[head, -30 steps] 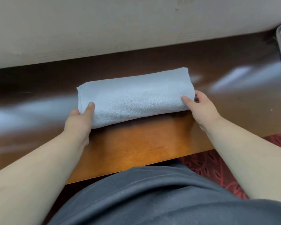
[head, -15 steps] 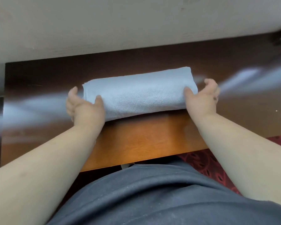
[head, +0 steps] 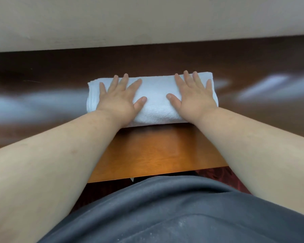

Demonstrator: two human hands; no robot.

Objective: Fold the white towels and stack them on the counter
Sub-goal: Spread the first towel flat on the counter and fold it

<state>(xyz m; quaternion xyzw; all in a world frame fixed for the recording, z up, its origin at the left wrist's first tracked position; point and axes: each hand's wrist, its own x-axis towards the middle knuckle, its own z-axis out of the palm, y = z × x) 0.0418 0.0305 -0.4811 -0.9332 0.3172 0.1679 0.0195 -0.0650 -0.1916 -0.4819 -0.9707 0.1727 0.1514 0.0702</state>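
Moved from the towel's (head: 154, 100) ends onto its top: left hand (head: 119, 98) and right hand (head: 191, 97), a moment ago cupping the short edges, now flat, palms down, fingers straight and spread wide, holding nothing. Pressing side by side, thumbs pointing toward each other, bare towel between them. Towel folded into a thick oblong, lying crosswise on the counter (head: 156, 151), near the middle, well back from the near edge and short of the wall (head: 147, 20). Likely smoothing the finished fold, squeezing out bulk. Folding of this one seemingly done; no second towel and no stack in view, so probably the base of a stack or awaiting placement. Grey shirt (head: 165, 216) at the bottom.
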